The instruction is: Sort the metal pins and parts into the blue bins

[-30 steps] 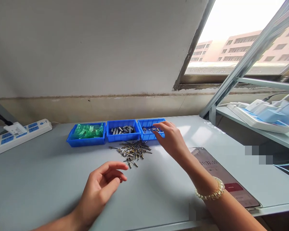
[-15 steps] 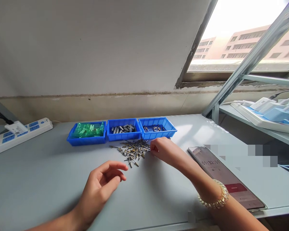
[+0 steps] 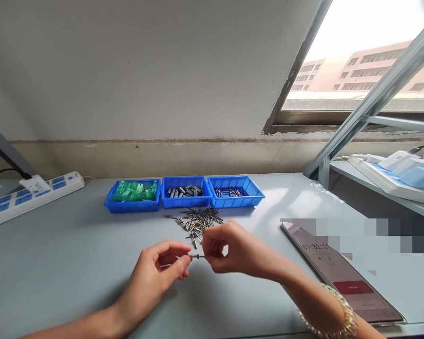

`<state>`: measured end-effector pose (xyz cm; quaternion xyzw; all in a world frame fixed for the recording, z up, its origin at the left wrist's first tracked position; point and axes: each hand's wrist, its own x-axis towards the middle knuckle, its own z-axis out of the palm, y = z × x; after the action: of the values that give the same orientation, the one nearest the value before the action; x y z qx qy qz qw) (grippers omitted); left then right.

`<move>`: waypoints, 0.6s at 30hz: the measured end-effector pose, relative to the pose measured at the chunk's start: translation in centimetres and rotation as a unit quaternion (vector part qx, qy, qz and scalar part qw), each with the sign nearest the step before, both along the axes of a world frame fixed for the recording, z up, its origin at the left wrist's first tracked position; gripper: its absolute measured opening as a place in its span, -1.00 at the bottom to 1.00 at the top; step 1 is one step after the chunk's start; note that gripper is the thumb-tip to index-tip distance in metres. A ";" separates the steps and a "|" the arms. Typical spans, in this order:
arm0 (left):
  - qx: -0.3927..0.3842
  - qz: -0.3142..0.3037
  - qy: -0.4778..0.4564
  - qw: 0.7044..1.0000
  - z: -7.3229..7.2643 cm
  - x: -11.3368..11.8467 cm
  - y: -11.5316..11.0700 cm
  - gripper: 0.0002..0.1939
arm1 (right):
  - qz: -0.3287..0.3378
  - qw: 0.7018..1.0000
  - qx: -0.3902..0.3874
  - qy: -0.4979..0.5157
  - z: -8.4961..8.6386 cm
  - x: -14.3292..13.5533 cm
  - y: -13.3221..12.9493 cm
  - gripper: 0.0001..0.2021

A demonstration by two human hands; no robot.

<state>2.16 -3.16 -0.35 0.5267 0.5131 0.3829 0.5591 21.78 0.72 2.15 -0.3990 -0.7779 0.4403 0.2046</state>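
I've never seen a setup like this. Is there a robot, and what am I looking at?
No robot: these are a person's bare hands, seen from one camera worn on the head. The right hand holds a small metal pin; its other end meets the left hand's fingertips, though whether they grip it is unclear. On the grey table lies a pile of similar pins. Behind stand three blue bins: left with green plastic, middle with grey pieces, right with pins. A phone lies at the right.

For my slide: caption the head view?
A rivet between left hand and right hand, with three blue bins behind.
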 end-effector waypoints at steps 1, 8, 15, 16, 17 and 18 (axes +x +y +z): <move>-0.003 -0.002 0.006 1.000 0.0 0.0 0.0 -0.85 | 0.003 1.000 0.003 -0.001 -0.1 -0.2 -0.2 -0.86; -0.004 0.014 0.000 1.000 0.2 0.0 0.0 -0.93 | -0.030 0.996 0.035 0.078 -0.3 -0.6 -0.3 -0.83; -0.034 -0.055 -0.064 0.996 0.9 0.7 -0.3 -0.83 | 0.024 0.982 0.025 0.184 -0.7 -1.7 -1.4 -0.86; -0.040 -0.072 -0.076 0.994 0.9 0.8 -0.4 -0.81 | 0.037 0.982 0.024 0.183 -0.7 -1.9 -1.6 -0.86; -0.050 -0.084 -0.086 0.991 0.9 0.8 -0.4 -0.80 | 0.047 0.982 0.020 0.181 -0.8 -2.0 -1.8 -0.85; -0.061 -0.094 -0.094 0.989 0.9 0.9 -0.5 -0.79 | 0.053 0.982 0.014 0.179 -0.9 -2.2 -1.9 -0.84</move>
<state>3.06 -3.62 0.52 0.4994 0.4289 0.3441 0.6695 19.60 -1.19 1.25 -0.2687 -0.7548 0.5039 0.3228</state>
